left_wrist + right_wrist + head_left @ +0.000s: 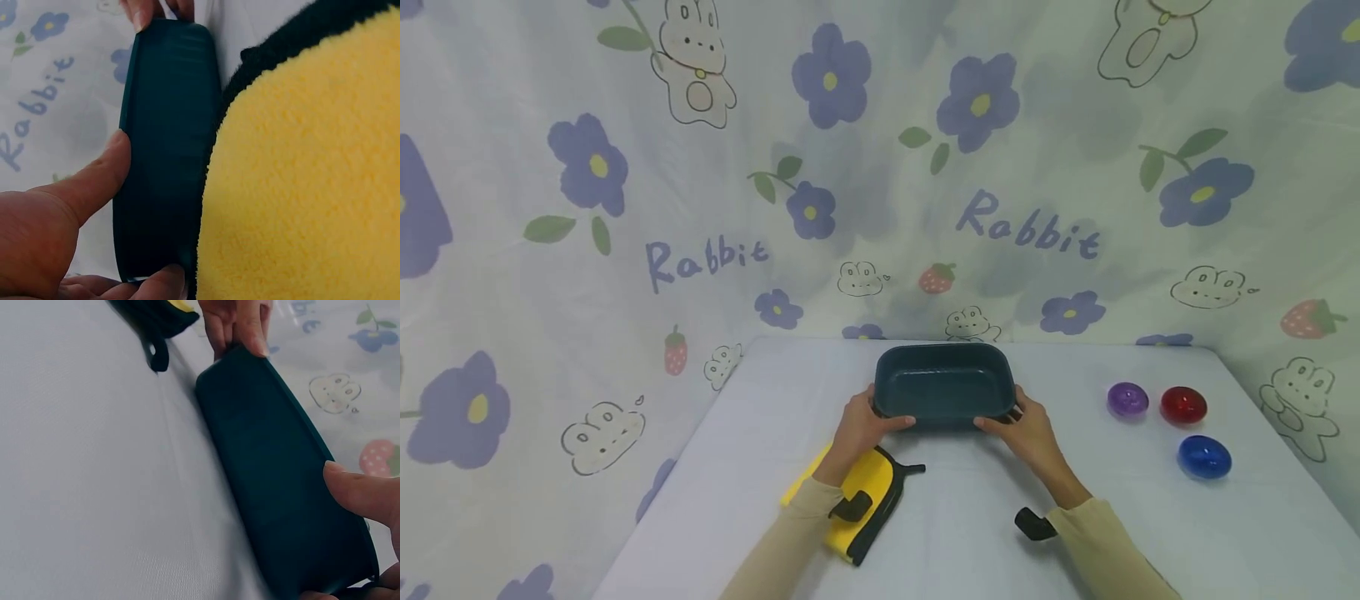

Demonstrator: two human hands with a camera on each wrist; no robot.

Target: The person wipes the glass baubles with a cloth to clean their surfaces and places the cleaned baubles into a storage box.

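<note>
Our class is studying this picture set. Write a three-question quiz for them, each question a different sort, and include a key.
1. True or false: the left hand and right hand both hold the dark teal dish.

2. Of the purple egg, red egg and blue egg, which lies nearest the person?

3. What colour is the edging on the yellow cloth?
A) red
B) black
C) white

Key:
1. True
2. The blue egg
3. B

The teal dish [944,385] mid-frame looks smooth from here, faintly shiny inside; the yellow cloth [868,473], lower centre, fluffy; the egg-shaped pieces [1205,457] at right glossy, like see-through plastic; the bench covering [955,517] matt.
</note>
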